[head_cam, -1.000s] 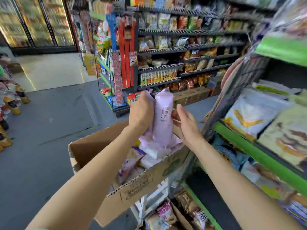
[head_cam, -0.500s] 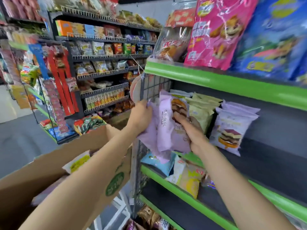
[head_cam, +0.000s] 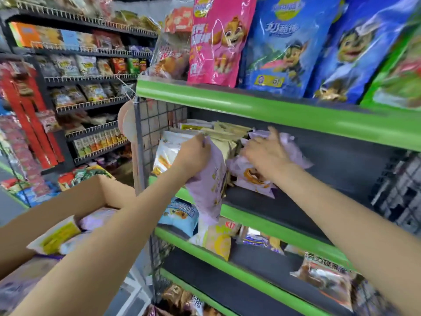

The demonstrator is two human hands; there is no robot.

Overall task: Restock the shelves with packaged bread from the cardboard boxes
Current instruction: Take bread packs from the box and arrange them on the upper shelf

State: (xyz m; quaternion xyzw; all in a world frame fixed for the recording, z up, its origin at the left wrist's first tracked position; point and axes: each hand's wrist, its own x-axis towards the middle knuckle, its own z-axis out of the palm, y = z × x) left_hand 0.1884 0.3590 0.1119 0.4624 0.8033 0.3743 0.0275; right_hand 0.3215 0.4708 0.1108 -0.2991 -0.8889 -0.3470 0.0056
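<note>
Shop; green-edged shelves (head_cam: 262, 110) stocked with snack packets (head_cam: 218, 39)

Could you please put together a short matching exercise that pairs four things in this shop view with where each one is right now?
Things:
1. pink snack bag
2. lilac bread packet
3. yellow-labelled packet
4. light blue packet

Places:
A. lying in the cardboard box
B. on the shelf under the one being filled
C. standing on the top shelf
D. gripped in the left hand at the front edge of the middle shelf

Pairs: 1-C, 2-D, 3-A, 4-B
</note>
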